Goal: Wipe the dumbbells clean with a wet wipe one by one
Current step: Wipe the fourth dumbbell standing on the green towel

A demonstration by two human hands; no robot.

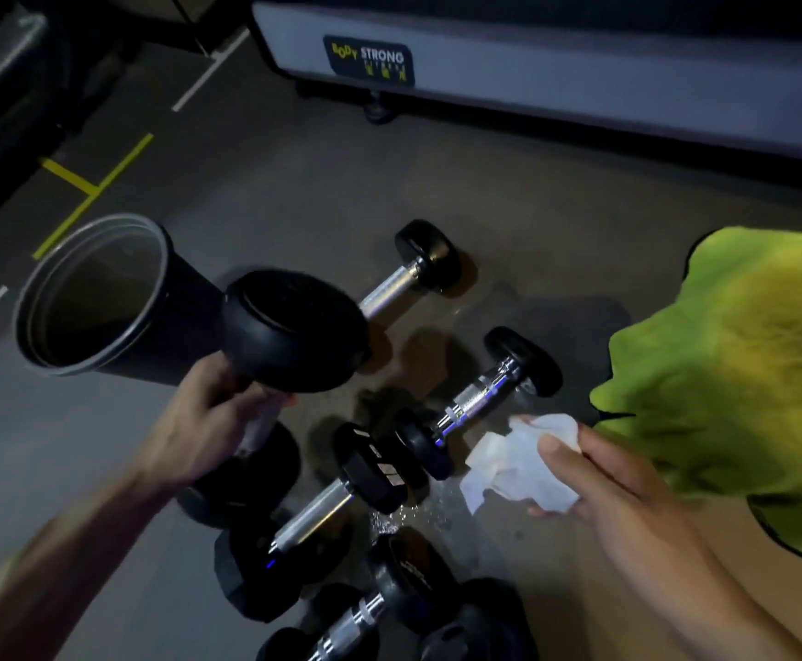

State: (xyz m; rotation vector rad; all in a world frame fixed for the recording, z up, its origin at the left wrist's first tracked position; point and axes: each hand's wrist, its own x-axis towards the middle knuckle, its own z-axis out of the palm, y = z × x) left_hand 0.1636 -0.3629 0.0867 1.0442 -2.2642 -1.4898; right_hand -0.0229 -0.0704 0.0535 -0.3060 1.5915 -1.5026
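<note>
Dumbbells are what we are cleaning, and one of them, the lifted dumbbell (pixel 289 336), is up off the floor (pixel 294 193) in our left hand (pixel 208 417), whose fingers curl round its handle, so that grip is closed on the bar. Our right hand (pixel 599 479) pinches the crumpled wet wipe (pixel 518 465) between thumb and fingers, low and to the right, well apart from the raised weight.

From the left grip the long axis runs up and away from us: the upper head stands just above the fingers with its flat face tilted toward us, while the lower head sits below the wrist, blurred. The wipe lies to the right of that handle and lower, so we judge the right hand must travel left and up to meet the upper head.

Between the two hands, more dumbbells lie on the floor, their handles slanting from lower left to upper right. Behind the lifted one stands an open black bin (pixel 98 298).
</note>
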